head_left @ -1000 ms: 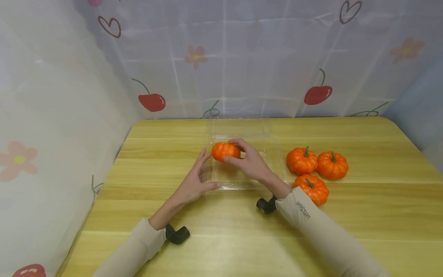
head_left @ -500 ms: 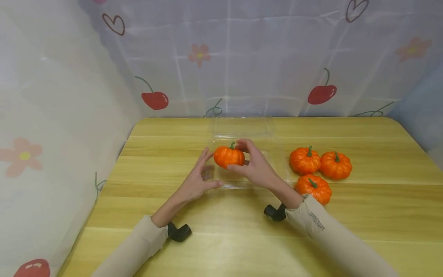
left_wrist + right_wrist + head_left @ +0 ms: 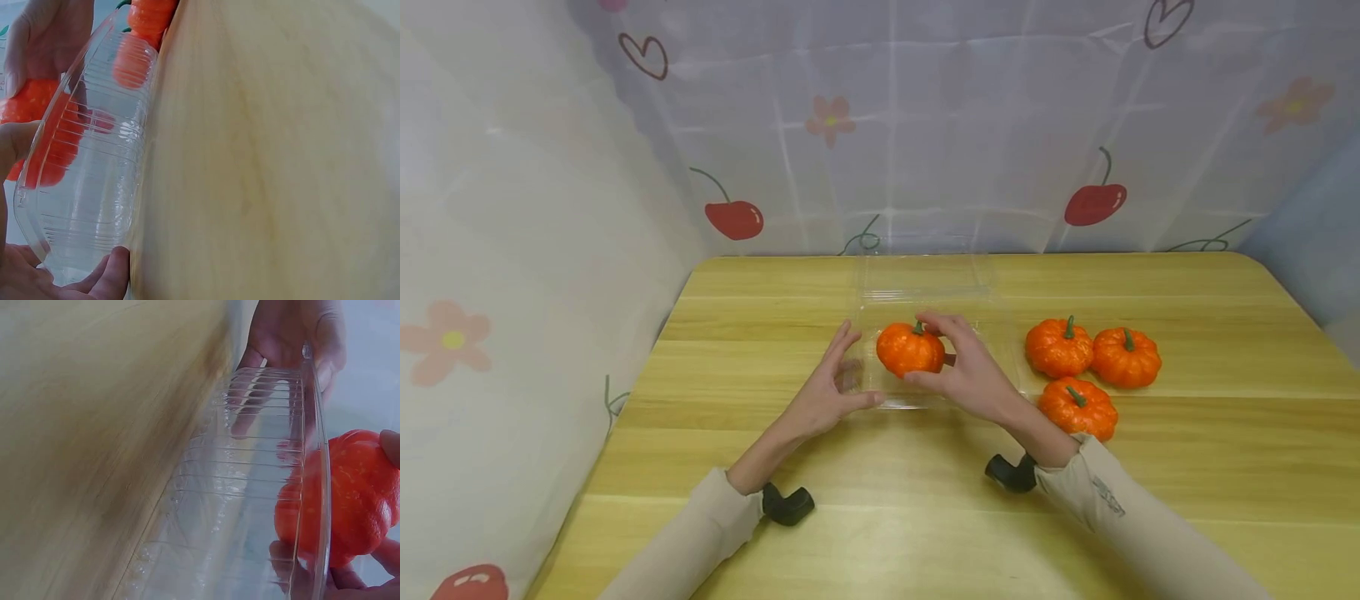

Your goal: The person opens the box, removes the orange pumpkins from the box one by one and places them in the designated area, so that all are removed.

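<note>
A clear plastic clamshell container (image 3: 925, 405) lies on the table with its lid (image 3: 925, 271) folded back toward the wall. My left hand (image 3: 822, 396) holds its near left corner, thumb at the front rim and fingers along the left side. With my right hand (image 3: 973, 371) I grip a small orange pumpkin (image 3: 910, 350) with a green stem, thumb in front and fingers behind. The pumpkin is over the container's open base. In the right wrist view, its lower part (image 3: 289, 506) shows through the transparent wall, below rim height.
Right of the container sit three more orange pumpkins: one at the back (image 3: 1058, 348), one farther right (image 3: 1125, 358) and one nearer (image 3: 1078, 408), beside my right forearm. Black wrist mounts (image 3: 788, 506) stick out from the sleeves. A printed curtain (image 3: 962, 125) stands behind the wooden table.
My right hand has moved the pumpkin rightward and slightly nearer over the container, and its stem has come into view. My left hand keeps its place on the container.
</note>
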A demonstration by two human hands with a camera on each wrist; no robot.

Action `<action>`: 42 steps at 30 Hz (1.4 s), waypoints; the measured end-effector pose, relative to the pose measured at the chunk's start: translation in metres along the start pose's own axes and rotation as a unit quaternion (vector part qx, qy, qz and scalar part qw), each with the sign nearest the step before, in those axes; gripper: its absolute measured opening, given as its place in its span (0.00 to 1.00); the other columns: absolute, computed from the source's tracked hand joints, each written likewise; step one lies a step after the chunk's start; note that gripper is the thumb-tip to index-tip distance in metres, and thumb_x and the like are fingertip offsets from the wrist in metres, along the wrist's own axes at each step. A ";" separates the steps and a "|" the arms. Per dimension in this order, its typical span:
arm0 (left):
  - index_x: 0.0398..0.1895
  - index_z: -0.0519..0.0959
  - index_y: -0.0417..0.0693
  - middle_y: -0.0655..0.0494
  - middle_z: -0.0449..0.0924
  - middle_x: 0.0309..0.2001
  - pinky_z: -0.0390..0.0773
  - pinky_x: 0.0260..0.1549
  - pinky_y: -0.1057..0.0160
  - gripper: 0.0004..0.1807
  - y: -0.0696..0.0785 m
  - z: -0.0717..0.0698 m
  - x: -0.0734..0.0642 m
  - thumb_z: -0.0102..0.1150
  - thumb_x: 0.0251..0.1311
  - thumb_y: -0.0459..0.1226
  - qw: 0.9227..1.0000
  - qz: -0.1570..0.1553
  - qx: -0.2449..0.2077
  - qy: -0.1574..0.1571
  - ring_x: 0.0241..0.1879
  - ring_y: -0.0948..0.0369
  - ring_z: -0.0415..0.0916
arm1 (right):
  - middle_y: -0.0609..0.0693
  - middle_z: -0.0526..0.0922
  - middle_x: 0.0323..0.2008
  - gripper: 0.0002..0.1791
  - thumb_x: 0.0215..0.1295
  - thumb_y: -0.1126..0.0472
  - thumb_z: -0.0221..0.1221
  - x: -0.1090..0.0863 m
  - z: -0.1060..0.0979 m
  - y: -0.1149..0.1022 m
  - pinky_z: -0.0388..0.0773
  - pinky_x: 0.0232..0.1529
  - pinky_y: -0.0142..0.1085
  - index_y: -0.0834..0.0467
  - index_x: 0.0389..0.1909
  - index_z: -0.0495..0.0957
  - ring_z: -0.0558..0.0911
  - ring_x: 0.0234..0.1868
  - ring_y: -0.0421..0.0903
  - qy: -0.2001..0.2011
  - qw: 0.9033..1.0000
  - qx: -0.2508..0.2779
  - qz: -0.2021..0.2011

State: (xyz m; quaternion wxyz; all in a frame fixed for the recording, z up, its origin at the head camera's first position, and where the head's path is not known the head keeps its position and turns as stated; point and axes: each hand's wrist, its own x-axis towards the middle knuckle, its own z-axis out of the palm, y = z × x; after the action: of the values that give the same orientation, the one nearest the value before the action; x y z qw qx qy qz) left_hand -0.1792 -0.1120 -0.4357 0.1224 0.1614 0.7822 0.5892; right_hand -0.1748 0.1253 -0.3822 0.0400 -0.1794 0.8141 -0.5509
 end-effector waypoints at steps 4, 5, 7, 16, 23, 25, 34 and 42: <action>0.80 0.44 0.53 0.62 0.36 0.79 0.66 0.63 0.47 0.57 -0.001 0.001 0.000 0.73 0.53 0.38 1.000 0.000 -0.010 0.001 0.70 0.45 0.57 | 0.61 0.67 0.58 0.39 0.54 0.64 0.72 -0.006 -0.003 0.000 0.75 0.57 0.54 0.63 0.67 0.68 0.70 0.59 0.57 0.001 1.000 -0.004 -0.002; 0.80 0.44 0.53 0.61 0.37 0.79 0.66 0.63 0.47 0.58 -0.002 0.001 0.000 0.73 0.53 0.37 1.000 0.001 -0.013 0.001 0.70 0.45 0.57 | 0.61 0.67 0.58 0.38 0.54 0.64 0.72 -0.007 -0.004 0.000 0.75 0.57 0.54 0.63 0.67 0.69 0.70 0.59 0.57 0.001 1.000 -0.003 -0.002; 0.80 0.42 0.55 0.59 0.40 0.78 0.66 0.64 0.47 0.59 -0.003 0.001 0.001 0.73 0.53 0.37 1.000 0.002 -0.018 0.001 0.70 0.45 0.57 | 0.60 0.66 0.58 0.38 0.55 0.63 0.72 -0.010 -0.005 0.001 0.75 0.57 0.55 0.62 0.67 0.69 0.70 0.58 0.57 0.002 1.000 -0.006 -0.002; 0.80 0.39 0.57 0.56 0.44 0.78 0.65 0.64 0.46 0.61 -0.004 0.001 0.000 0.73 0.53 0.37 1.000 0.004 -0.023 0.002 0.70 0.44 0.57 | 0.58 0.67 0.58 0.35 0.57 0.59 0.71 -0.019 -0.014 -0.003 0.75 0.56 0.54 0.58 0.65 0.72 0.71 0.57 0.56 0.012 1.000 -0.013 0.004; 0.80 0.39 0.58 0.56 0.43 0.78 0.65 0.64 0.46 0.60 -0.003 0.001 -0.002 0.73 0.53 0.37 1.000 0.003 -0.025 0.003 0.71 0.44 0.57 | 0.57 0.68 0.58 0.31 0.58 0.59 0.71 -0.025 -0.025 -0.002 0.75 0.56 0.54 0.57 0.63 0.73 0.71 0.56 0.53 0.021 1.000 -0.005 -0.001; 0.80 0.39 0.57 0.55 0.42 0.78 0.65 0.64 0.46 0.60 -0.003 0.001 -0.002 0.72 0.54 0.36 1.000 0.005 -0.027 0.001 0.71 0.44 0.56 | 0.56 0.68 0.59 0.31 0.58 0.60 0.70 -0.027 -0.028 -0.001 0.75 0.57 0.53 0.57 0.62 0.74 0.71 0.56 0.53 0.022 1.000 -0.004 -0.002; 0.80 0.39 0.55 0.52 0.42 0.78 0.65 0.64 0.46 0.59 -0.003 0.002 -0.001 0.72 0.55 0.35 1.000 0.011 -0.023 0.001 0.71 0.44 0.57 | 0.52 0.72 0.62 0.31 0.58 0.61 0.71 -0.038 -0.040 -0.004 0.74 0.58 0.49 0.57 0.63 0.74 0.73 0.58 0.50 0.008 0.999 -0.021 -0.026; 0.80 0.37 0.55 0.49 0.42 0.78 0.64 0.64 0.43 0.61 -0.002 0.001 -0.002 0.72 0.54 0.36 1.000 0.016 -0.023 -0.001 0.71 0.41 0.54 | 0.51 0.68 0.62 0.30 0.59 0.60 0.70 -0.051 -0.047 -0.006 0.75 0.57 0.53 0.55 0.63 0.73 0.71 0.60 0.52 0.014 1.000 -0.015 -0.017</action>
State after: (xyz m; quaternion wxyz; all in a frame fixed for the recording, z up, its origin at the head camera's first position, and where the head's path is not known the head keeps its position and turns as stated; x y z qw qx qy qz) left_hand -0.1769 -0.1124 -0.4381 0.1175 0.1715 0.7659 0.6084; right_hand -0.1381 0.1822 -0.3656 0.0164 -0.1862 0.8195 -0.5417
